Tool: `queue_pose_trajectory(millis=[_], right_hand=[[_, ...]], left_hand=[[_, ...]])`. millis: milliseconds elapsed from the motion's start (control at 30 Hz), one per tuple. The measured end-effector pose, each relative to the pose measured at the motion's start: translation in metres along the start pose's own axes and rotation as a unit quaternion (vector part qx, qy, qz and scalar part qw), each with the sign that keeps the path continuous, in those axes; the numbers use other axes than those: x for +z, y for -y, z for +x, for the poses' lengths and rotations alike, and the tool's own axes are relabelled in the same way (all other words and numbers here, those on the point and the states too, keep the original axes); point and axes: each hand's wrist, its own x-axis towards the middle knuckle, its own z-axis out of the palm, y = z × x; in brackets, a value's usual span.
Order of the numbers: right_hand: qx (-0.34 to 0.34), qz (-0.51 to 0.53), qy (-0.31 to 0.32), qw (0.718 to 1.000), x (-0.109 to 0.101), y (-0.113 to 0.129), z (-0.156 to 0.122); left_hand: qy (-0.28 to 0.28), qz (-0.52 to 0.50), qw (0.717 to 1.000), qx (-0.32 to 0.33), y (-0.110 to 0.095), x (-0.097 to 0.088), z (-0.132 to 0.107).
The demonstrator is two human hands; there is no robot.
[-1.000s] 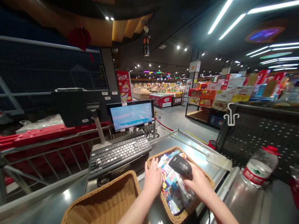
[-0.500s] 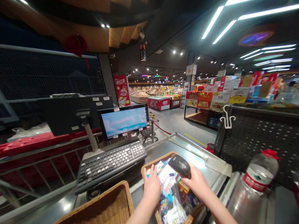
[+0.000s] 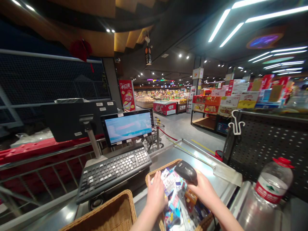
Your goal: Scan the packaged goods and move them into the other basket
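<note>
My right hand [image 3: 203, 187] grips a black handheld barcode scanner [image 3: 185, 170], its head pointing left over a wicker basket [image 3: 176, 161]. Small, colourful plastic packets [image 3: 176, 205] fill this basket. At the basket's left side, my left hand [image 3: 156, 192] has its fingers stretched out over the packets by the rim; its thumb side is hard to make out. Just right of those fingers lies a white packet [image 3: 169, 180] with printed labels. Part of the packets is hidden under my hands and forearms.
A second wicker basket [image 3: 113, 213] stands at the lower left. Behind it are a keyboard [image 3: 115, 173] and a lit monitor [image 3: 130, 125]. To the right stands a large clear bottle with a red cap [image 3: 270, 184]. The metal counter [image 3: 192, 152] extends forward.
My left fingers have drawn closer together, and the packets beside them have shifted, with a white labelled one showing more. The scanner stays in my right hand, almost unmoved. The view has tilted slightly.
</note>
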Motion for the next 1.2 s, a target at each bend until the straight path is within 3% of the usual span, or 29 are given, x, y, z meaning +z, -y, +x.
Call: queue_pose_trajectory(millis=[267, 533, 833, 1200], right_hand=[[0.005, -0.014, -0.001, 1.0, -0.006, 0.009, 0.003], [-0.035, -0.018, -0.014, 0.999, -0.002, 0.03, 0.011], [-0.103, -0.04, 0.005, 0.994, 0.02, 0.062, 0.021], [-0.121, -0.048, 0.024, 0.991, 0.042, 0.119, 0.024]], left_hand=[[-0.12, 0.049, 0.989, 0.069, 0.031, -0.041, -0.004], [-0.217, 0.126, 0.964, 0.09, 0.064, -0.068, -0.017], [-0.254, 0.146, 0.955, 0.051, 0.094, -0.089, -0.038], [-0.239, 0.155, 0.958, 0.0, 0.13, -0.099, -0.076]])
